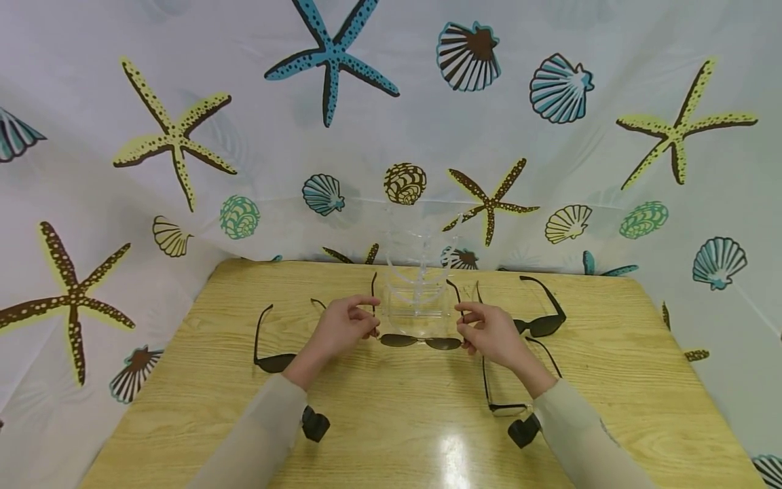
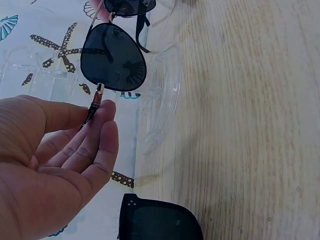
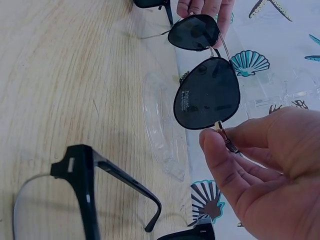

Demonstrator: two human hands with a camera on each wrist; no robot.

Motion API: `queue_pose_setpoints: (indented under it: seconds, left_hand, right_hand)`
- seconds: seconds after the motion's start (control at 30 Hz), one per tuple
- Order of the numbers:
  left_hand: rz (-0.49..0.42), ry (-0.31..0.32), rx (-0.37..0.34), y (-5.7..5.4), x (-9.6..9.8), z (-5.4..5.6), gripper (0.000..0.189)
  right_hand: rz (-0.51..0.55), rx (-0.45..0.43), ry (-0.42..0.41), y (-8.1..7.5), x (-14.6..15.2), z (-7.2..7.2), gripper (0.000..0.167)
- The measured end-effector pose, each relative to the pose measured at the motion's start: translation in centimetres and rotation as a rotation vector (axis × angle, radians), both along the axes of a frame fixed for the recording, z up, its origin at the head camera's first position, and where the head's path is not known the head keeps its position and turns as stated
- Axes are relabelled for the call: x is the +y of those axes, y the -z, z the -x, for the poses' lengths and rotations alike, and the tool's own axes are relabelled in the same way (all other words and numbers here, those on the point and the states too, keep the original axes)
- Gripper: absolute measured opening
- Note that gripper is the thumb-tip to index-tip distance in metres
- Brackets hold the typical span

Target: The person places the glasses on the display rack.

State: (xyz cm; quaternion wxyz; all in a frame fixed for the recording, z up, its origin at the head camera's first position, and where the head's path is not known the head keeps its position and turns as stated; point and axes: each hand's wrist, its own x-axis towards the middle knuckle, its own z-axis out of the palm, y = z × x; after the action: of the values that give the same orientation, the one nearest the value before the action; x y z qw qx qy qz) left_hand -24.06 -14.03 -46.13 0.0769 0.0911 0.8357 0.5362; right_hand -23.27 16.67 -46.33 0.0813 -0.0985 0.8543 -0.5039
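A pair of dark aviator sunglasses [image 1: 398, 340] with a thin metal frame is held up in front of a clear plastic display stand [image 1: 418, 296]. My left hand [image 1: 344, 326] pinches the left temple near its hinge, between thumb and fingers. On the other side, my right hand [image 1: 493, 333] pinches the right temple the same way. The temples point back toward the stand. Both wrist views show the dark lenses [image 2: 114, 57] close up, and a small printed label marks one lens [image 3: 207, 95] in the right wrist view. The stand's curved base lies behind, partly see-through.
Black sunglasses [image 1: 275, 363] lie by my left forearm, partly hidden. To the right are another black pair [image 1: 546, 326] and clear-lensed glasses [image 1: 508, 409] with a black frame. Patterned cloth [image 1: 366, 149] hangs behind the wooden table [image 1: 391, 435].
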Motion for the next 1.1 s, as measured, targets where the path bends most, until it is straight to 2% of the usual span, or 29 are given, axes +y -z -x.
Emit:
queue_pose_setpoints:
  seconds: [0.23,0.53,0.73,1.1]
  left_hand:
    - [0.013,-0.002,0.020,0.4,-0.1,0.8,0.039]
    - [0.035,-0.035,0.044,0.4,0.7,1.7,0.038]
    - [0.039,-0.052,0.036,0.5,1.1,2.2,0.039]
    - [0.007,-0.106,0.002,0.5,1.8,2.9,0.037]
  right_hand:
    - [-0.012,0.015,0.008,-0.1,-0.2,0.6,0.044]
    - [-0.014,0.038,0.030,0.2,-0.1,1.4,0.044]
    - [-0.023,0.027,0.041,0.7,0.0,2.1,0.045]
    - [-0.040,0.044,0.073,0.4,-0.4,3.1,0.045]
